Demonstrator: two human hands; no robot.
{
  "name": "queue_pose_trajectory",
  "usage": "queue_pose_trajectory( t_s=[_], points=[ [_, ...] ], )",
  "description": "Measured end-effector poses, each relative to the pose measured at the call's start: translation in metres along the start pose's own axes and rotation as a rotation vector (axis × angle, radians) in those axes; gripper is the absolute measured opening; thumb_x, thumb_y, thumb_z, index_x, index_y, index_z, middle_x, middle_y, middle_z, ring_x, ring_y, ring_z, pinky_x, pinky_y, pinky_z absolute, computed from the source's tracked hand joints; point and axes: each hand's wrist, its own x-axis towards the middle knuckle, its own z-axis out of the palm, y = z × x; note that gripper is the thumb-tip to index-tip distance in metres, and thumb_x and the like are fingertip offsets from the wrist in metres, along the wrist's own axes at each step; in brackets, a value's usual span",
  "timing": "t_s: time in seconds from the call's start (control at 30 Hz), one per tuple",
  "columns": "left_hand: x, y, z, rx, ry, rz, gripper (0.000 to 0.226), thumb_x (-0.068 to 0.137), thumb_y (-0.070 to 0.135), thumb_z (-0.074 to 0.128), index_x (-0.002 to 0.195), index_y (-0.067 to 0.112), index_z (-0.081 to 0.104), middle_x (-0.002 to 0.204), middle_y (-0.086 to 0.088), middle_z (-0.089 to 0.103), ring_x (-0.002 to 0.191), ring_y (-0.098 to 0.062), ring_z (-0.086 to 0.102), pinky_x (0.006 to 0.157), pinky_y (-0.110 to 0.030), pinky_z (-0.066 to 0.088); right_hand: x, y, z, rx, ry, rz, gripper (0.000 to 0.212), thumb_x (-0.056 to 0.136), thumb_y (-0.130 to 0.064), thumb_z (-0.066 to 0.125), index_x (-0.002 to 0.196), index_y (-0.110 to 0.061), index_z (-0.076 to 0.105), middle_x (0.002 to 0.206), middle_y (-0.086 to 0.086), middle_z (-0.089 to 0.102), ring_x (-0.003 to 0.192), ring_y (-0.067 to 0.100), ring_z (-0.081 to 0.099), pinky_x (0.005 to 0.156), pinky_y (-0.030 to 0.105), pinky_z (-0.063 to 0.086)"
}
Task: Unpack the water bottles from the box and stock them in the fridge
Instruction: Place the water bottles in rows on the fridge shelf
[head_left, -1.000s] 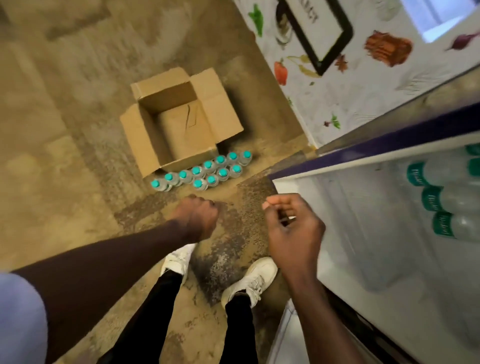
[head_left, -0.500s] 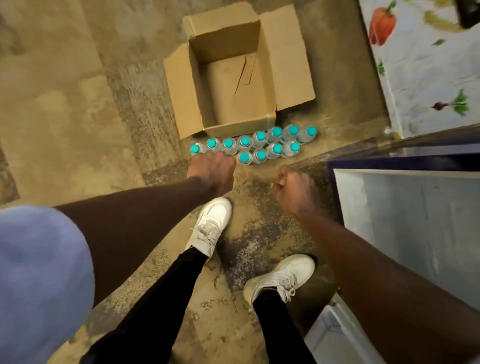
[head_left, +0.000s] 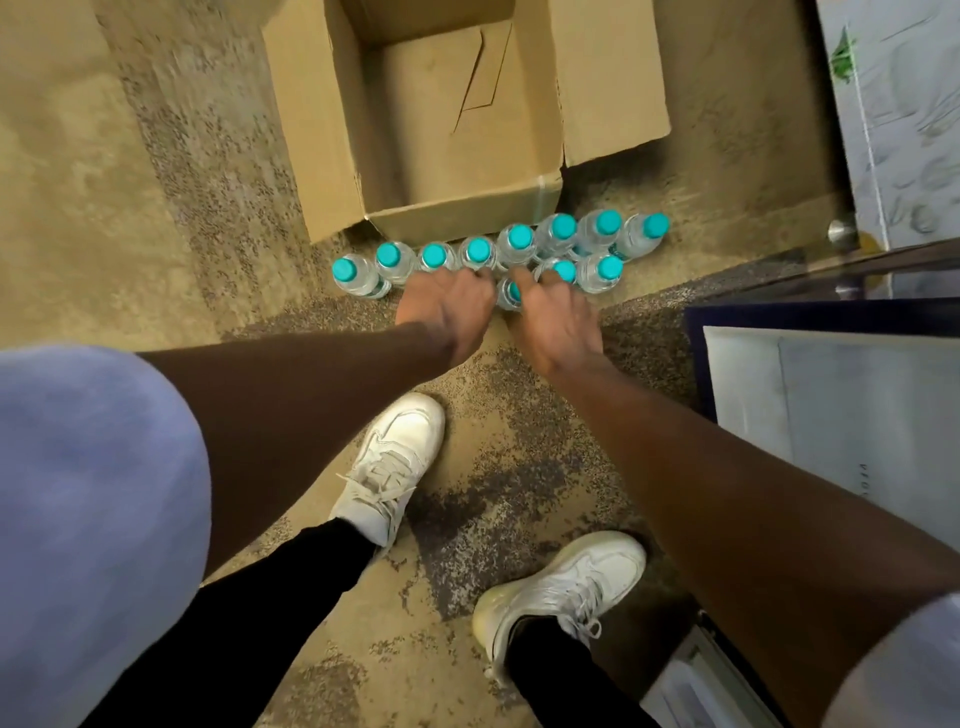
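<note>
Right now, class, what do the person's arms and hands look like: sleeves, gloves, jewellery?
The left hand and right hand are bare: no gloves, rings or watch show. The forearms are uncovered. A short pale lavender left sleeve and a matching right sleeve cover the upper arms.

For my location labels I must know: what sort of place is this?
Probably a kitchen or small storeroom: a fridge at the right, water bottles standing beside an empty cardboard box on the floor.
</note>
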Motion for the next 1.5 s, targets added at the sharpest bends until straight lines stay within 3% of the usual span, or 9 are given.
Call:
queue_pose_trajectory(
  t_s=[0.1, 0.23, 0.43, 0.6, 0.7, 0.83, 1.0, 1.2, 1.5],
  points=[
    [0.006, 0.003, 0.004, 0.005, -0.017, 0.001, 0.022, 0.104, 0.027, 0.066, 0.119, 0.012, 0.060, 0.077, -0.002, 0.056, 0.053, -0.014, 0.039, 0.053, -0.035, 0.039, 0.007, 0.003, 0.008, 0.014, 0.023, 0.007, 0.043, 0.100, -0.013, 0.064, 0.138, -0.017, 0.046, 0.114, 0.017, 0.063, 0.101, 0.035, 0.066, 0.082, 0.044, 0.058],
    [0.006, 0.005, -0.005, -0.019, -0.007, 0.012, 0.006, 0.102, 0.017, 0.065, 0.099, 0.016, 0.060, 0.066, 0.000, 0.046, 0.052, -0.013, 0.041, 0.052, -0.035, 0.039, 0.002, 0.009, 0.011, 0.108, 0.027, -0.003, 0.042, 0.100, -0.016, 0.065, 0.137, -0.018, 0.046, 0.120, 0.016, 0.063, 0.101, 0.034, 0.066, 0.083, 0.043, 0.057],
    [-0.022, 0.001, -0.033, -0.014, -0.010, 0.044, 0.042, 0.101, 0.013, 0.065, 0.072, 0.015, 0.036, 0.061, 0.001, 0.046, 0.048, -0.010, 0.038, 0.045, -0.030, 0.027, -0.052, 0.010, -0.013, 0.358, 0.136, 0.106, 0.032, 0.103, -0.035, 0.058, 0.130, -0.019, 0.053, 0.119, 0.007, 0.064, 0.098, 0.025, 0.066, 0.074, 0.033, 0.054],
    [-0.066, 0.002, -0.081, -0.146, -0.010, 0.039, 0.028, 0.093, 0.030, 0.075, 0.094, 0.018, 0.050, 0.067, 0.006, 0.045, 0.053, -0.007, 0.040, 0.050, -0.026, 0.024, -0.119, -0.004, -0.064, 0.880, 0.280, 0.448, 0.023, 0.095, -0.029, 0.073, 0.112, -0.028, 0.058, 0.101, -0.009, 0.070, 0.081, 0.008, 0.071, 0.063, 0.037, 0.063],
    [-0.097, 0.010, -0.118, -0.227, 0.069, 0.092, 0.046, 0.090, 0.041, 0.075, 0.119, 0.013, 0.053, 0.080, 0.006, 0.051, 0.063, -0.015, 0.048, 0.061, -0.032, 0.036, -0.162, -0.008, -0.110, 1.235, 0.364, 0.593, 0.020, 0.094, -0.024, 0.075, 0.107, -0.030, 0.062, 0.103, -0.002, 0.073, 0.081, 0.011, 0.070, 0.064, 0.033, 0.057],
    [-0.136, 0.028, -0.174, -0.342, 0.111, 0.111, 0.041, 0.090, 0.053, 0.066, 0.110, 0.021, 0.051, 0.081, 0.004, 0.058, 0.066, -0.019, 0.051, 0.062, -0.036, 0.037, -0.217, -0.013, -0.171, 1.387, 0.521, 0.667, 0.015, 0.095, -0.024, 0.075, 0.107, -0.028, 0.067, 0.108, 0.001, 0.073, 0.094, 0.015, 0.071, 0.068, 0.024, 0.058],
    [-0.176, 0.067, -0.258, -0.484, 0.138, 0.176, 0.041, 0.085, 0.064, 0.053, 0.107, 0.030, 0.048, 0.079, 0.011, 0.057, 0.065, -0.015, 0.054, 0.055, -0.033, 0.038, -0.284, -0.009, -0.242, 1.321, 0.691, 0.708, 0.018, 0.096, -0.027, 0.075, 0.111, -0.026, 0.066, 0.106, -0.002, 0.072, 0.097, 0.016, 0.072, 0.071, 0.031, 0.060],
    [-0.217, 0.123, -0.339, -0.630, 0.241, 0.364, 0.036, 0.082, 0.062, 0.061, 0.105, 0.037, 0.049, 0.087, 0.016, 0.056, 0.072, -0.008, 0.053, 0.054, -0.029, 0.039, -0.358, 0.010, -0.314, 1.084, 0.976, 0.681, 0.016, 0.096, -0.019, 0.075, 0.106, -0.026, 0.066, 0.098, -0.006, 0.070, 0.081, 0.010, 0.069, 0.067, 0.022, 0.056],
    [-0.261, 0.207, -0.418, -0.786, 0.377, 0.641, 0.032, 0.084, 0.049, 0.072, 0.104, 0.031, 0.055, 0.081, 0.018, 0.058, 0.064, -0.006, 0.056, 0.057, -0.037, 0.052, -0.448, 0.062, -0.414, 0.717, 1.342, 0.761, 0.009, 0.097, -0.039, 0.068, 0.102, -0.036, 0.063, 0.088, -0.004, 0.069, 0.067, 0.029, 0.066, 0.058, 0.045, 0.055]
  ],
)
